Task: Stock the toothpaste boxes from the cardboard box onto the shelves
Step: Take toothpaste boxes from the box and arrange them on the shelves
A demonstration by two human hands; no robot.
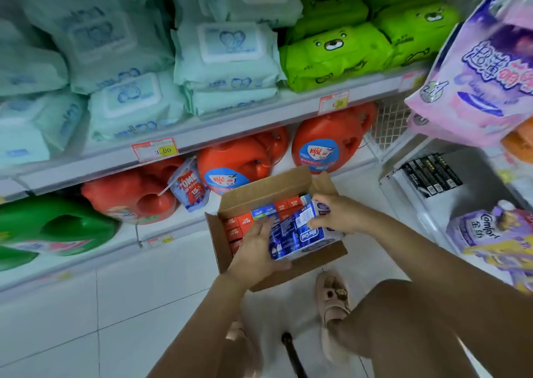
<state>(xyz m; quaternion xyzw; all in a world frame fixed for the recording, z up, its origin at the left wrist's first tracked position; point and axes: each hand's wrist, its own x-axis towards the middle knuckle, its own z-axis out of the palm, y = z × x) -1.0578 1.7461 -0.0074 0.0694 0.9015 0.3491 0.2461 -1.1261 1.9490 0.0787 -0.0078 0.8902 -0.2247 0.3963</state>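
Observation:
An open cardboard box (264,188) stands on the white tiled floor in front of the bottom shelf. Several red toothpaste boxes (239,224) stand on end inside it. Over the box I hold a bundle of blue "Mint Cool" toothpaste boxes (300,234) between both hands. My left hand (256,250) cups its near left end, fingers along the side and thumb underneath. My right hand (336,214) grips its far right end from above.
Orange detergent jugs (233,165) and a green jug (49,229) fill the bottom shelf behind the box. Wet-wipe packs (225,57) lie on the shelf above. Black boxes (432,172) and purple softener bags (490,230) sit on the right-hand shelf. My feet stand just behind the box.

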